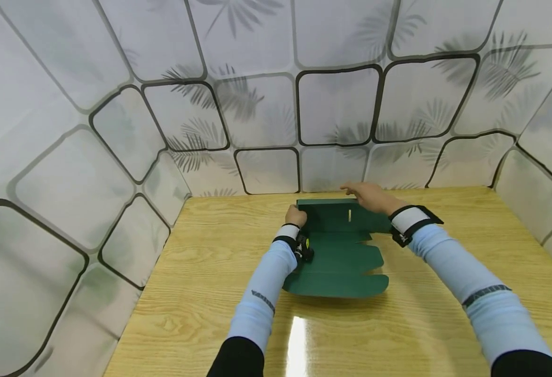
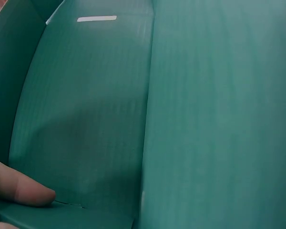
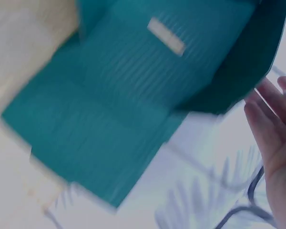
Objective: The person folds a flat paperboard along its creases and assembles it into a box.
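Note:
A green corrugated cardboard box (image 1: pixel 341 256), partly unfolded, lies on the table with its back panel raised and cut tabs spread at the right. A narrow slot (image 1: pixel 349 215) pierces the back panel. My left hand (image 1: pixel 296 215) grips the box's left end; in the left wrist view, its thumb (image 2: pixel 28 191) presses on the inside of a folded flap. Behind the top edge of the back panel, my right hand (image 1: pixel 372 196) reaches with its fingers extended. The right wrist view is blurred, with the right hand (image 3: pixel 279 129) at a raised flap's edge, fingers fairly straight.
The wood-grain table (image 1: pixel 200 262) extends around the box on both sides and in front. A pale patterned curtain (image 1: pixel 266 115) stands close behind the table's back edge and along the left and right sides.

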{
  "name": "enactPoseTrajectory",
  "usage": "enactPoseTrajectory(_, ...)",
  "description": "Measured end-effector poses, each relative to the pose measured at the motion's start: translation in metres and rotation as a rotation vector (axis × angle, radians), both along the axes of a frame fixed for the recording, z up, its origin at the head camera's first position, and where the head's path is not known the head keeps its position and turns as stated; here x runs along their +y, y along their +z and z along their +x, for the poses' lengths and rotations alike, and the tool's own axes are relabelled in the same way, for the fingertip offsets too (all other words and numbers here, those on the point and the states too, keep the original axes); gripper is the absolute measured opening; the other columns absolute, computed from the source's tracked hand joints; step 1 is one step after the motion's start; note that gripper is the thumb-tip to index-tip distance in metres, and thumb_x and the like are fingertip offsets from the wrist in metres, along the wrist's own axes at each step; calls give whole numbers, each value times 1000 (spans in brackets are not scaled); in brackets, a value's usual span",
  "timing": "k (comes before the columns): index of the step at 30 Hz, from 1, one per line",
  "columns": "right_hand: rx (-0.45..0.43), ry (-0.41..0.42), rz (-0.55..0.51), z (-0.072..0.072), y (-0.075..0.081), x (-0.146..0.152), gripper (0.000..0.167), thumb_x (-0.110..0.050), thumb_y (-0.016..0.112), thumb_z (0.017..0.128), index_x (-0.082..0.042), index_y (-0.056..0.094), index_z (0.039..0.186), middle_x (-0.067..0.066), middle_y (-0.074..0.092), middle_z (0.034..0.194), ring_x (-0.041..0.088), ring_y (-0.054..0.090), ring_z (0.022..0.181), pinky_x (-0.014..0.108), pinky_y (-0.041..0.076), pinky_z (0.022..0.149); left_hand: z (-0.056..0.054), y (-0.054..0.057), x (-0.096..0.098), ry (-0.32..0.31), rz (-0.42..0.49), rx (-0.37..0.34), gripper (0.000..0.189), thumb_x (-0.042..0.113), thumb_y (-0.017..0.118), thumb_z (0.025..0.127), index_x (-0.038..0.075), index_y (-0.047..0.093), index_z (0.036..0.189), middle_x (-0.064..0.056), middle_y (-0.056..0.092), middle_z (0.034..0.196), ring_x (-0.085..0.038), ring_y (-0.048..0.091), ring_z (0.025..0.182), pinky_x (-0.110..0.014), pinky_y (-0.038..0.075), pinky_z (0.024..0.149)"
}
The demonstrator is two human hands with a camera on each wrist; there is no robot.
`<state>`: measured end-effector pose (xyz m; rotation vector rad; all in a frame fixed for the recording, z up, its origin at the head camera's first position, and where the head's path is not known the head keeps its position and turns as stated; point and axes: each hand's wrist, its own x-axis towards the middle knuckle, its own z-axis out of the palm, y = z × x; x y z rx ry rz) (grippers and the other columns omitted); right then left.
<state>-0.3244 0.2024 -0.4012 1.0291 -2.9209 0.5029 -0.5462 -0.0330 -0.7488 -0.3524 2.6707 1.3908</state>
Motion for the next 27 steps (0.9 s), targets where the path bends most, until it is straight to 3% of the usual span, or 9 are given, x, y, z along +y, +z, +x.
enactPoseTrajectory(5, 80, -26, 139, -7, -2, 19, 43, 15, 53, 88, 2, 59, 128, 23, 65, 119, 42, 59, 110, 53, 48, 91, 4, 4, -1, -3, 20, 4, 53, 17, 51, 91, 11, 42, 142, -10, 55, 135, -26, 55, 120, -43, 50, 87)
enactPoseTrajectory(15, 241, 42, 208, -11, -21, 20, 69, 4, 78, 74, -3, 51, 138, 23, 59, 130, 41, 55, 119, 51, 45, 99, 6, 7, 2, 5, -2, 49, 50, 16, 51, 89, 10, 45, 139, -9, 59, 129, -26, 58, 114, -42, 51, 85)
enactPoseTrajectory(22, 268, 149, 219, -1, -30, -4, 72, 18, 66, 78, -3, 45, 143, 22, 53, 138, 40, 52, 125, 51, 44, 100, 5, 3, 4, 17, 2, 37, 52, 16, 51, 89, 11, 43, 141, -10, 58, 131, -26, 58, 115, -42, 51, 85)
enactPoseTrajectory(27, 259, 135, 226, 3, -35, -13, 61, 16, 62, 83, 0, 46, 140, 22, 57, 133, 38, 58, 117, 49, 45, 101, 3, -3, 4, 8, 18, 21, 53, 17, 51, 91, 12, 41, 143, -10, 57, 133, -26, 57, 115, -43, 51, 83)
